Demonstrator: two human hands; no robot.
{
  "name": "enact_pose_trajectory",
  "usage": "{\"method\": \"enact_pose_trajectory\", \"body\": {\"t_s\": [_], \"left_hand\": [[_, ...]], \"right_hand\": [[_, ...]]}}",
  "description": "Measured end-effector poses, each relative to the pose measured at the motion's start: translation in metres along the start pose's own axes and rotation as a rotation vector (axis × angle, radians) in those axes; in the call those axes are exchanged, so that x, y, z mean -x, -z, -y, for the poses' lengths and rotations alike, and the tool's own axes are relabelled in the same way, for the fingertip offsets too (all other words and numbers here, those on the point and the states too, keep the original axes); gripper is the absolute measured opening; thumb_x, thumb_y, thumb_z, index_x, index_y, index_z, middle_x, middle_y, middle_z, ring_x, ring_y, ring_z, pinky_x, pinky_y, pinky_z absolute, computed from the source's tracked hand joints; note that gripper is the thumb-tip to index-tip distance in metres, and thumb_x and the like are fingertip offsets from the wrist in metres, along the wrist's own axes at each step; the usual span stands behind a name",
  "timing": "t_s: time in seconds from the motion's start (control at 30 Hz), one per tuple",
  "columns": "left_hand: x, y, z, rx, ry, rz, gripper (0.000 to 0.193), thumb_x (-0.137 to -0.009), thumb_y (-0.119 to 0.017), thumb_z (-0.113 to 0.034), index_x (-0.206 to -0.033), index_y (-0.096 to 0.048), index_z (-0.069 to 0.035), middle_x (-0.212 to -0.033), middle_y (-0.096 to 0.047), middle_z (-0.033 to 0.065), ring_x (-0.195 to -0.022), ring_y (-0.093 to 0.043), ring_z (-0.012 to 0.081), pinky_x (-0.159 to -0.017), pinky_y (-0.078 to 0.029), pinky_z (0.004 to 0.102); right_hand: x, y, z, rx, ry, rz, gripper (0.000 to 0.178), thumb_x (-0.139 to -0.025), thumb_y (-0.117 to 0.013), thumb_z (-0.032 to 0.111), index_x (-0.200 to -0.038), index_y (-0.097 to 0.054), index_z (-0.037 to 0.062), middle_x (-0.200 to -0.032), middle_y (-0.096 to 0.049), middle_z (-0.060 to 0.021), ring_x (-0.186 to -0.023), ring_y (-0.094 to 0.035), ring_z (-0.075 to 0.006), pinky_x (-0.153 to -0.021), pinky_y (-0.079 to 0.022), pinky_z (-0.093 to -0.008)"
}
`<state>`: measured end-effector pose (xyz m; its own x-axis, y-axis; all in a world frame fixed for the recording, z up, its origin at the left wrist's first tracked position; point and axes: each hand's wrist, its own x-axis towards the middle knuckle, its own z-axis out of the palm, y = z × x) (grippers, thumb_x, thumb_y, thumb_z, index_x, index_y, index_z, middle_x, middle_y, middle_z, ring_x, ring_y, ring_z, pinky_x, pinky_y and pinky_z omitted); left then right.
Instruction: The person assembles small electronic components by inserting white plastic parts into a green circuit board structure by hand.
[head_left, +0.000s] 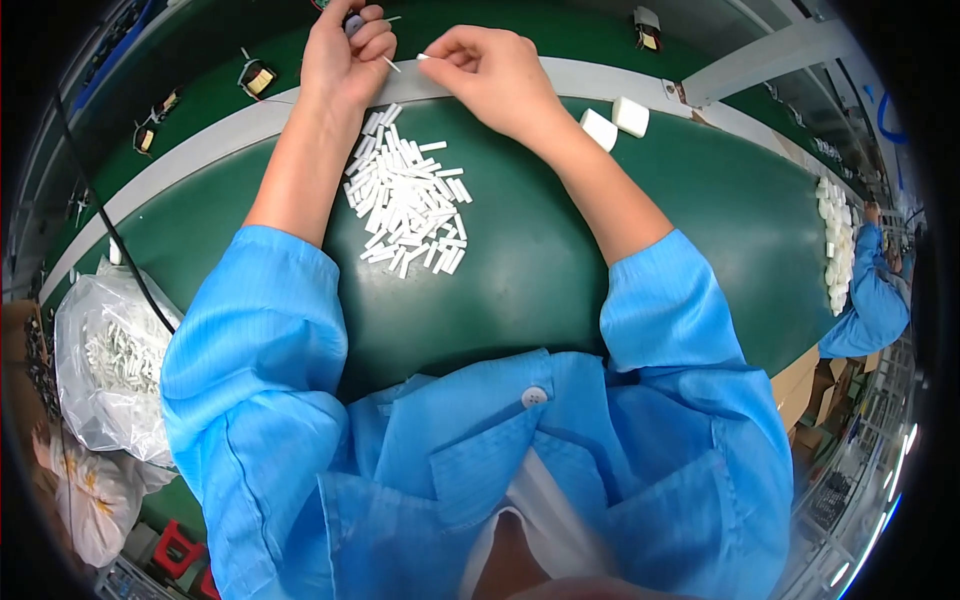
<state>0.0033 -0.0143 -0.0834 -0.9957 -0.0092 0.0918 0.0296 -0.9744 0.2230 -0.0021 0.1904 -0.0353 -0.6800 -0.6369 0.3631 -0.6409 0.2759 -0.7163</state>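
Near the top of the view my left hand (pixel 345 60) is closed round a small dark electrical component (pixel 354 24). Thin pale leads (pixel 393 65) stick out from its fingers, and most of the part is hidden by them. Just to the right, thumb and forefinger of my right hand (pixel 490 80) pinch a short white tube (pixel 423 57), its end pointing at the lead with a small gap between. Below both hands a loose pile of short white tubes (pixel 405 200) lies on the green work surface (pixel 520 270).
Beyond a pale rail (pixel 220 137), wound components with leads (pixel 256 77) sit on a green strip. Two white blocks (pixel 630 117) lie right of my right forearm. A clear bag (pixel 110 370) of white pieces stands at left; a co-worker's blue sleeve (pixel 868 300) shows at far right.
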Motion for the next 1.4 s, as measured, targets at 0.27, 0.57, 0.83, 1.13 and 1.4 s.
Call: {"method": "enact_pose_trajectory", "body": {"t_s": [0.27,0.57,0.83,1.13,1.4], "left_hand": [[0.019,-0.073,0.031,-0.147,-0.196,-0.321,0.042,-0.09,-0.061,-0.049,-0.075,-0.052,-0.011,-0.059,-0.043,-0.002,-0.039,-0.027,0.0059,-0.035,-0.016,0.0197],[0.015,-0.053,0.03,-0.3,-0.221,-0.32,0.048,-0.089,-0.055,-0.06,-0.083,-0.05,-0.012,-0.061,-0.04,-0.0025,-0.042,-0.026,0.0059,-0.038,-0.016,0.0197],[0.015,-0.057,0.043,-0.321,-0.179,-0.187,0.033,-0.103,-0.035,-0.036,-0.091,-0.047,-0.008,-0.077,-0.048,0.0034,-0.066,-0.045,0.0156,-0.062,-0.041,0.0296],[0.005,-0.023,0.038,0.083,-0.046,0.222,0.023,-0.102,-0.039,-0.026,-0.089,-0.048,-0.009,-0.074,-0.05,0.0019,-0.06,-0.044,0.0126,-0.056,-0.037,0.0258],[0.014,-0.043,0.083,-0.663,-0.655,-0.496,0.025,-0.103,-0.04,-0.027,-0.099,-0.052,-0.006,-0.083,-0.051,0.0019,-0.073,-0.048,0.0123,-0.065,-0.042,0.0281]], "right_hand": [[0.002,-0.003,-0.003,-0.507,-0.326,0.189,0.02,-0.086,-0.068,0.013,-0.094,-0.065,-0.0052,-0.08,-0.069,-0.0098,-0.066,-0.064,-0.0111,-0.059,-0.052,-0.0228],[0.001,-0.004,0.001,-0.565,-0.34,0.222,0.018,-0.086,-0.068,0.01,-0.09,-0.065,-0.0067,-0.078,-0.07,-0.0122,-0.064,-0.066,-0.0137,-0.058,-0.054,-0.024],[-0.001,-0.001,0.0,-0.803,-0.408,0.151,0.018,-0.088,-0.066,0.012,-0.093,-0.065,-0.0052,-0.082,-0.068,-0.0121,-0.069,-0.065,-0.0136,-0.063,-0.054,-0.0233],[-0.002,-0.007,0.001,-0.671,-0.346,0.159,0.019,-0.088,-0.066,0.011,-0.096,-0.064,-0.0061,-0.082,-0.069,-0.0124,-0.068,-0.065,-0.0128,-0.063,-0.054,-0.0231],[0.001,-0.01,0.003,-0.525,-0.221,-0.158,0.016,-0.088,-0.066,0.01,-0.095,-0.066,-0.0045,-0.08,-0.07,-0.0105,-0.066,-0.066,-0.013,-0.06,-0.055,-0.025]]}}
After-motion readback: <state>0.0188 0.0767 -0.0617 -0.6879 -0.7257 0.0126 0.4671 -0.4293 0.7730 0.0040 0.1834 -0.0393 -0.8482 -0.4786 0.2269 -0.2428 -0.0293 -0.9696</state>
